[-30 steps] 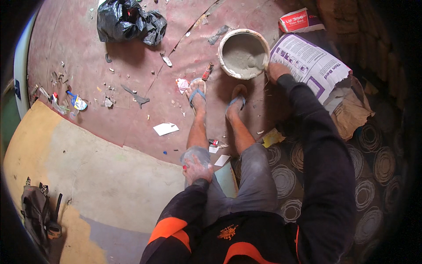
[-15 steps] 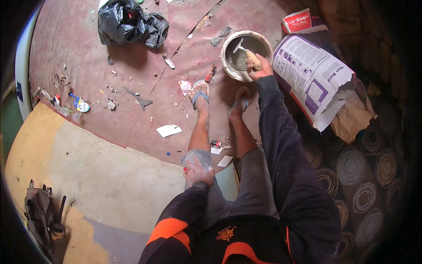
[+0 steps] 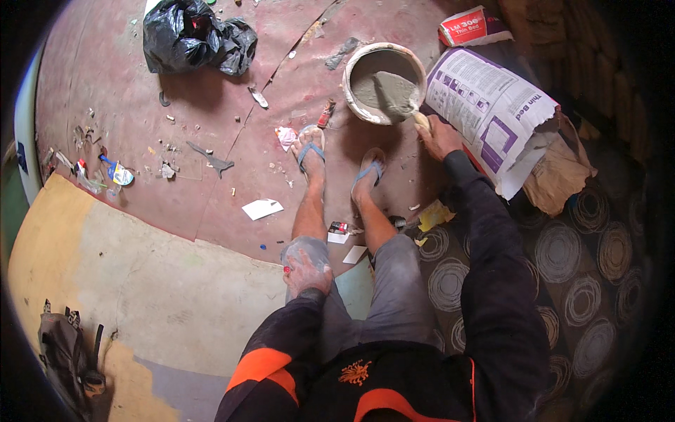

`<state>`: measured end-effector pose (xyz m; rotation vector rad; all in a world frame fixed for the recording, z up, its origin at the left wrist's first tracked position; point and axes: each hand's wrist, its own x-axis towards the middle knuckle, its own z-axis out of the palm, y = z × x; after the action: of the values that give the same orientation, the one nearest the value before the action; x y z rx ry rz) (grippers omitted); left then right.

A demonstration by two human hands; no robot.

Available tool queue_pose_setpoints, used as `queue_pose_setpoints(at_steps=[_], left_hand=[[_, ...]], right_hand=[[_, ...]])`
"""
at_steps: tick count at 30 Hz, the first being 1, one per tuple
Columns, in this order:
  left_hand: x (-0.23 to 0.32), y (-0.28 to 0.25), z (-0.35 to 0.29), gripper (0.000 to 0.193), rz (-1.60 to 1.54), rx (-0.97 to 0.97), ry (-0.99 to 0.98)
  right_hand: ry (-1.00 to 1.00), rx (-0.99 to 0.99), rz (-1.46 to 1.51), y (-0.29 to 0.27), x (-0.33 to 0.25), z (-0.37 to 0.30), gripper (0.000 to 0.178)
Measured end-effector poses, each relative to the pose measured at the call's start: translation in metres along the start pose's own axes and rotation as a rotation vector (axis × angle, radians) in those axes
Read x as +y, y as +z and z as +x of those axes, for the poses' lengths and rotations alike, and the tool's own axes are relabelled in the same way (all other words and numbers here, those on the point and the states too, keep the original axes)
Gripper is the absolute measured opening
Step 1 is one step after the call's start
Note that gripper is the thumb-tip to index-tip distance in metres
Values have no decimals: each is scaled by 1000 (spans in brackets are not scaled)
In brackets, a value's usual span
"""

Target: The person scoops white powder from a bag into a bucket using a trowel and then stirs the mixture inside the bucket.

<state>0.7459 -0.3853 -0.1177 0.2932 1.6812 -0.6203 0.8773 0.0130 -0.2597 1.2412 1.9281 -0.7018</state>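
Observation:
My right hand [image 3: 441, 138] grips the pale wooden handle of a trowel [image 3: 422, 122] at the right rim of a bucket [image 3: 349, 98]. The trowel's blade lies over or in grey wet mortar [image 3: 383, 90], which coats it so that its outline is hard to make out. My left hand [image 3: 308, 273] rests on my left knee with its fingers spread. A small red spot shows beside its fingers; what it is I cannot tell. The bucket stands on the floor beyond my feet, its rim smeared with dried mix.
An open, torn paper bag [image 3: 485, 119] lies right of the bucket. Black plastic bags [image 3: 184, 39] sit at the far left. Scraps, a white card [image 3: 262, 209] and a blue-handled tool [image 3: 118, 169] lie on the reddish floor. A dark bag [image 3: 65, 352] is at lower left.
My right hand has drawn back from inside the bucket to its right rim, and the trowel now lies low in the mortar. My left hand stays on the knee.

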Motion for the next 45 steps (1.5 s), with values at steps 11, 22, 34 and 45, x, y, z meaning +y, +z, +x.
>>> queue_pose_setpoints(at_steps=[11,22,34,45], left_hand=[[11,42,-8,88,-2,115,5],[25,57,-16,89,56,113,1],[18,109,-5,92,129,163,45],[19,127,-3,91,40,167,18]], right_hand=[[84,-66,-139,27,39,6,50],[77,149,230,109,50,-25,48],[42,385,254,247,82,48,39],[-44,399,276,315,116,57,48]])
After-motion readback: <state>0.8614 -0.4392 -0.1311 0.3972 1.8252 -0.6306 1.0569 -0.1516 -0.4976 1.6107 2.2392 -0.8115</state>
